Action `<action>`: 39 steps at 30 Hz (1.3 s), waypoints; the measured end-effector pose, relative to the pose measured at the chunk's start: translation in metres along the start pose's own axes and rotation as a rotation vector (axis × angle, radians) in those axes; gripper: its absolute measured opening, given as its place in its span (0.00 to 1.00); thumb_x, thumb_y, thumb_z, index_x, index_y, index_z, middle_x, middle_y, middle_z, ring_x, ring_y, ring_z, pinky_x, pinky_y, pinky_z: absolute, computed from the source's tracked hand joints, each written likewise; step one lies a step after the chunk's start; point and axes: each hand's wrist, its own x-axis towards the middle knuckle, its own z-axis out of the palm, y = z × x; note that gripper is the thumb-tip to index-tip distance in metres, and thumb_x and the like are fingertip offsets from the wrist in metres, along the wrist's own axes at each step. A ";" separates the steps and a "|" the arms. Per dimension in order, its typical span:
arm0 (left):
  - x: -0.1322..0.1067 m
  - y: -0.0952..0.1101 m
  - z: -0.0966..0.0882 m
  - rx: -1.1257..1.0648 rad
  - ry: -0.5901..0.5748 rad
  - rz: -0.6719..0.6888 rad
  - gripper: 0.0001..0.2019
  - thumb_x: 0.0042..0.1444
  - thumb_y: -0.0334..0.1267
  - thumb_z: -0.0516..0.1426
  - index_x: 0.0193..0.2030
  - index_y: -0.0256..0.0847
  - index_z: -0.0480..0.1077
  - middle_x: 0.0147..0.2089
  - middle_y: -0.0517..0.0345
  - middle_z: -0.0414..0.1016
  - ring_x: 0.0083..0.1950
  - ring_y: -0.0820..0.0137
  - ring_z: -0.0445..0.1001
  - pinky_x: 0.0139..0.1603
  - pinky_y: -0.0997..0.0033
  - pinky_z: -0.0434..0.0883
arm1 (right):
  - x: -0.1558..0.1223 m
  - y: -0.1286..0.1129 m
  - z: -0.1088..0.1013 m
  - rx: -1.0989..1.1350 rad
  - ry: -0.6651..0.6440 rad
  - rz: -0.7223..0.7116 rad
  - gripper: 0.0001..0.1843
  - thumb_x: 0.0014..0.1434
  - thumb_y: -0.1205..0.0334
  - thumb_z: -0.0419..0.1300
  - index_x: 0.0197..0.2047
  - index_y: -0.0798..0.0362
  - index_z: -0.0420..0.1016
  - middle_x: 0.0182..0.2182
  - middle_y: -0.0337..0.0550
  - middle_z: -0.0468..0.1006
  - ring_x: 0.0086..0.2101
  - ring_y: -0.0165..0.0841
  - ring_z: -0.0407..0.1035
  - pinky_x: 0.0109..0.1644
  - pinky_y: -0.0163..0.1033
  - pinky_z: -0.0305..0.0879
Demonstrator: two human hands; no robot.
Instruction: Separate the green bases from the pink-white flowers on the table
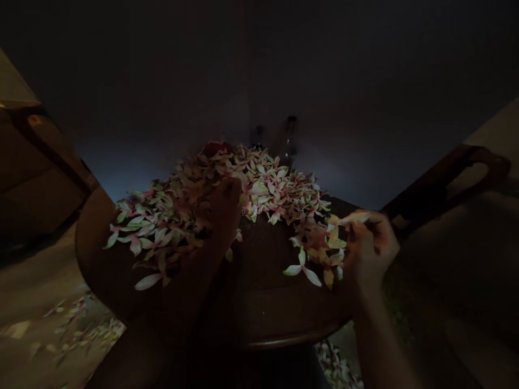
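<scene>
A heap of pale pink-and-white flowers (267, 189) covers the far half of a dark round wooden table (267, 308). My left hand (225, 208) reaches into the heap near its middle, fingers curled among the blossoms; it is in shadow. My right hand (367, 246) is at the table's right edge, fingers pinched on a small pale flower (351, 218), beside a smaller cluster of flowers (316, 251). A few single blossoms (148, 281) lie loose at the near left of the table.
The room is very dim. More flowers are scattered on the floor (81, 329) at the lower left and under the table's front (336, 370). A dark wooden chair (458, 178) stands at the right, furniture at the left (36, 173). A dark bottle-like object (288, 141) stands behind the heap.
</scene>
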 end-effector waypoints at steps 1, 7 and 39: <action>0.000 -0.001 0.000 0.007 -0.017 0.015 0.15 0.64 0.46 0.55 0.28 0.40 0.67 0.27 0.61 0.66 0.30 0.74 0.65 0.32 0.74 0.62 | -0.001 0.005 -0.009 -0.035 -0.036 0.015 0.04 0.59 0.60 0.57 0.34 0.52 0.68 0.33 0.39 0.70 0.35 0.32 0.65 0.41 0.39 0.61; 0.000 -0.009 0.002 0.095 -0.045 0.065 0.13 0.64 0.45 0.55 0.33 0.40 0.70 0.31 0.59 0.71 0.33 0.72 0.70 0.35 0.73 0.64 | 0.009 0.005 -0.019 -0.271 -0.220 -0.032 0.14 0.56 0.56 0.62 0.44 0.49 0.65 0.38 0.39 0.65 0.37 0.33 0.62 0.41 0.40 0.60; 0.000 -0.018 0.005 0.129 -0.399 0.006 0.11 0.56 0.42 0.62 0.43 0.43 0.82 0.45 0.57 0.83 0.47 0.64 0.80 0.53 0.65 0.74 | 0.013 0.015 0.124 0.406 -0.675 0.324 0.13 0.53 0.49 0.67 0.33 0.50 0.75 0.21 0.35 0.73 0.23 0.30 0.66 0.29 0.38 0.65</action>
